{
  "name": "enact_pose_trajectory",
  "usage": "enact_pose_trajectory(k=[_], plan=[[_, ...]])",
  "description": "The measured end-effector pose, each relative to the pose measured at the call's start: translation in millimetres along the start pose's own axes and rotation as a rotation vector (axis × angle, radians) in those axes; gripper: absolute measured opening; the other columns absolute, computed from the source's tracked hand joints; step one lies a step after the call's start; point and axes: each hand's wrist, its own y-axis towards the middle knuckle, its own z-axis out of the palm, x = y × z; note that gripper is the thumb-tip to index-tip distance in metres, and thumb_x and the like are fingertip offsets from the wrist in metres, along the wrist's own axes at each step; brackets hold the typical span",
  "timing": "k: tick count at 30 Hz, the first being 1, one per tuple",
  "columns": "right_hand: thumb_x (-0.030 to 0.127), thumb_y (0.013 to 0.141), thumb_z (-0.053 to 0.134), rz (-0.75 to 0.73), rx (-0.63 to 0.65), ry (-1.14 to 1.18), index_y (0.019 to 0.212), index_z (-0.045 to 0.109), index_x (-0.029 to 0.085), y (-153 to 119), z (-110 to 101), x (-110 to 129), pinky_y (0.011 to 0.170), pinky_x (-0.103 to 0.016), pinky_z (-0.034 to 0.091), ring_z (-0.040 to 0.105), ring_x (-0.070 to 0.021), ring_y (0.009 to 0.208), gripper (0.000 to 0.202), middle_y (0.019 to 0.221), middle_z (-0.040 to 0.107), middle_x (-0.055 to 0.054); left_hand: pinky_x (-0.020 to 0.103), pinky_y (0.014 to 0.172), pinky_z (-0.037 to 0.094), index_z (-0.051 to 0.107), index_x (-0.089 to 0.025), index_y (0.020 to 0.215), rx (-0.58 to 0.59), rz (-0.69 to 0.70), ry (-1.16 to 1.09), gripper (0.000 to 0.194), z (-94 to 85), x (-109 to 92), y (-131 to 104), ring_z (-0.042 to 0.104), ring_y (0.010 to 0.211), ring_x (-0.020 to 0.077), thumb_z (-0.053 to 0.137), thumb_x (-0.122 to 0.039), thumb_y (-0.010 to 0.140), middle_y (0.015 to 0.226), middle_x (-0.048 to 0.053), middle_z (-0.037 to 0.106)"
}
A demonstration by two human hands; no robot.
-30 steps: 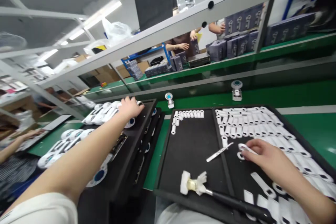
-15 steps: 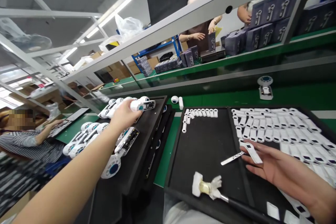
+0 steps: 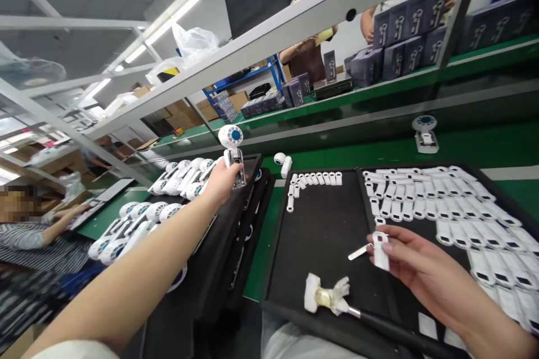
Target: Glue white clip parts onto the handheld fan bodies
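My left hand point(image 3: 221, 180) is closed on the handle of a small white handheld fan point(image 3: 231, 136), held upright with its blue-centred round head on top. The fan's handle lacks a front, and dark inner parts show. Over the right-hand tray, my right hand point(image 3: 404, 255) pinches a white plastic cover point(image 3: 381, 251) with a small dark window. A thin white strip point(image 3: 359, 252) sticks out past the fingertips; whether it is held or lying on the tray I cannot tell. Below lies a hammer point(image 3: 326, 294) with a wrapped head and black handle.
Rows of white covers point(image 3: 446, 210) fill the right tray's far part. Several fans point(image 3: 145, 213) lie on the stacked black trays at left. Another fan point(image 3: 425, 134) rests on the green bench. Dark boxes point(image 3: 404, 50) stand behind the metal frame. Co-workers are at the left and beyond.
My left hand has lifted the fan from near the left tray and turned it upright. My right hand has drawn the cover closer and grips it between thumb and fingers.
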Motion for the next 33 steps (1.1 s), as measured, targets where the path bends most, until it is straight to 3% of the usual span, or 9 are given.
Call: enact_pose_trajectory(k=[4, 7, 9, 15, 20, 23, 29, 31, 33], plan=[[0.04, 0.057, 0.095, -0.217, 0.001, -0.092, 0.099, 0.071, 0.018, -7.0, 32.3, 5.2, 0.067, -0.024, 0.058, 0.068, -0.018, 0.076, 0.053, 0.089, 0.075, -0.007, 0.028, 0.046, 0.049, 0.051, -0.023, 0.107, 0.343, -0.088, -0.151, 0.053, 32.1, -32.2, -55.2, 0.063, 0.065, 0.0211, 0.068, -0.024, 0.057, 0.079, 0.0, 0.059], [0.039, 0.055, 0.094, -0.306, 0.029, -0.095, 0.091, 0.072, 0.017, -10.3, 59.1, 9.5, 0.066, -0.029, 0.058, 0.068, -0.0187, 0.071, 0.048, 0.078, 0.072, -0.005, 0.023, 0.044, 0.045, 0.051, -0.026, 0.128, 0.613, -0.143, -0.281, 0.072, 57.2, -39.0, -99.1, 0.062, 0.069, 0.019, 0.073, -0.019, 0.06, 0.09, 0.003, 0.062], [0.037, 0.053, 0.093, -0.334, 0.033, -0.082, 0.089, 0.071, 0.017, -10.7, 73.3, 12.4, 0.066, -0.031, 0.059, 0.068, -0.0192, 0.07, 0.047, 0.076, 0.071, -0.003, 0.023, 0.047, 0.047, 0.044, -0.029, 0.14, 0.711, -0.159, -0.343, 0.081, 69.9, -37.2, -119.9, 0.061, 0.073, 0.0186, 0.075, -0.021, 0.065, 0.1, 0.005, 0.063], [0.034, 0.049, 0.091, -0.328, -0.04, -0.068, 0.081, 0.068, 0.018, -14.7, 91.7, 15.4, 0.069, -0.032, 0.059, 0.07, -0.0195, 0.073, 0.043, 0.076, 0.072, -0.002, 0.032, 0.081, 0.054, 0.035, -0.03, 0.148, 0.642, 0.038, -0.203, 0.093, 88.5, -24.2, -146.5, 0.064, 0.101, 0.0245, 0.081, -0.018, 0.067, 0.127, 0.008, 0.061], [0.033, 0.052, 0.089, -0.331, -0.031, -0.099, 0.082, 0.07, 0.018, -18.3, 94.9, 11.0, 0.07, -0.033, 0.06, 0.071, -0.0202, 0.073, 0.038, 0.076, 0.073, -0.002, 0.035, 0.109, 0.041, 0.042, -0.034, 0.148, 0.524, 0.187, -0.105, 0.089, 91.3, -15.0, -152.7, 0.051, 0.131, 0.028, 0.079, -0.014, 0.07, 0.139, 0.006, 0.056], [0.033, 0.055, 0.088, -0.348, -0.045, -0.107, 0.084, 0.071, 0.018, -17.0, 99.1, 6.1, 0.069, -0.034, 0.06, 0.071, -0.0214, 0.073, 0.037, 0.075, 0.074, -0.002, 0.035, 0.114, 0.035, 0.045, -0.032, 0.147, 0.523, 0.192, -0.165, 0.083, 90.1, -10.6, -152.8, 0.048, 0.135, 0.0276, 0.075, -0.012, 0.072, 0.14, 0.007, 0.055], [0.039, 0.07, 0.078, -0.443, -0.015, -0.281, 0.1, 0.072, 0.018, -11.4, 100.9, -4.1, 0.079, -0.039, 0.059, 0.071, -0.0236, 0.086, 0.037, 0.096, 0.074, -0.007, 0.034, 0.1, 0.046, 0.047, -0.03, 0.142, 0.526, 0.115, -0.188, 0.076, 84.5, -2.9, -149.3, 0.057, 0.12, 0.0256, 0.07, -0.009, 0.073, 0.131, 0.007, 0.059], [0.037, 0.077, 0.073, -0.573, 0.02, -0.56, 0.117, 0.067, 0.02, -13.7, 86.4, -16.7, 0.086, -0.041, 0.057, 0.068, -0.0245, 0.097, 0.044, 0.112, 0.07, -0.009, 0.032, 0.077, 0.054, 0.048, -0.028, 0.138, 0.547, -0.022, -0.295, 0.074, 80.9, -3.6, -147.2, 0.063, 0.095, 0.0231, 0.07, -0.011, 0.069, 0.11, 0.006, 0.063], [0.032, 0.076, 0.074, -0.733, 0.084, -1.002, 0.128, 0.059, 0.02, -17.6, 61.8, -38.7, 0.091, -0.045, 0.054, 0.064, -0.0282, 0.107, 0.055, 0.121, 0.066, -0.012, 0.028, 0.055, 0.049, 0.047, -0.026, 0.134, 0.562, -0.178, -0.45, 0.072, 75.2, -5.8, -144.4, 0.059, 0.072, 0.0183, 0.069, -0.013, 0.066, 0.092, 0.002, 0.06]])
